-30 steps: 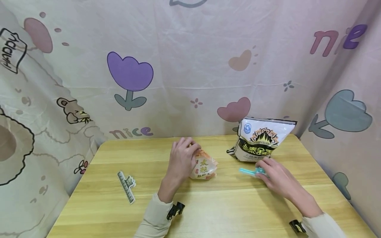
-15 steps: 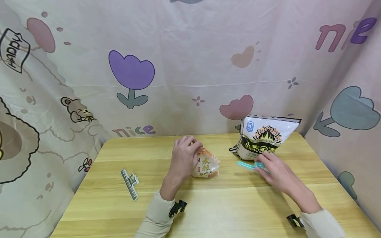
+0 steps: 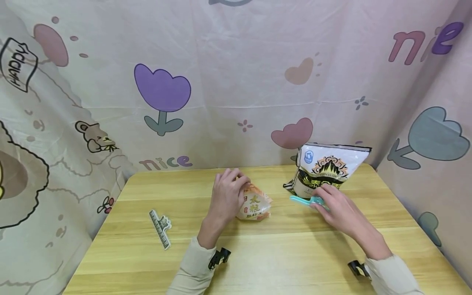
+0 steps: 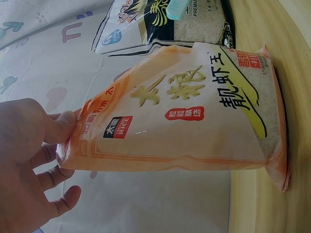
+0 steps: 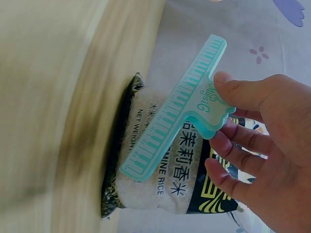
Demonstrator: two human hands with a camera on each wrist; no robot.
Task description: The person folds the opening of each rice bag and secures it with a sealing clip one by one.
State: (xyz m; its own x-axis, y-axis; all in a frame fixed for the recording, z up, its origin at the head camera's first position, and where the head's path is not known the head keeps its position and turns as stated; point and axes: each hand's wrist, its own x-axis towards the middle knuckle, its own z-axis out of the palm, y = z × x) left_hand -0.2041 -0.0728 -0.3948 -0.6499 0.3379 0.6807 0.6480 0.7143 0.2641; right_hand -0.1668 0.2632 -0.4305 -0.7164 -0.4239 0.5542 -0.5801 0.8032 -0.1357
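In the left wrist view, my left hand (image 4: 34, 160) pinches the gathered top of an orange-and-white rice bag (image 4: 165, 111), which stands on the wooden table. My right hand (image 5: 257, 145) holds a teal clip (image 5: 180, 107) printed with piano keys by its wavy-edged handle, thumb on one side and fingers on the other. The clip is off the table, in front of a white-and-black jasmine rice bag (image 3: 328, 168). From the head view, the left hand covers part of the orange bag's top.
A white clip (image 3: 160, 229) with a piano-key print lies on the table's left side. Behind the wooden table (image 3: 265, 258) hangs a patterned curtain (image 3: 221, 82), which also runs along both sides. Black camera mounts (image 3: 219, 258) sit at the wrists.
My right hand has moved a little left and up in the head view, carrying the teal clip closer to the front of the jasmine rice bag. The left hand stays on the orange bag.
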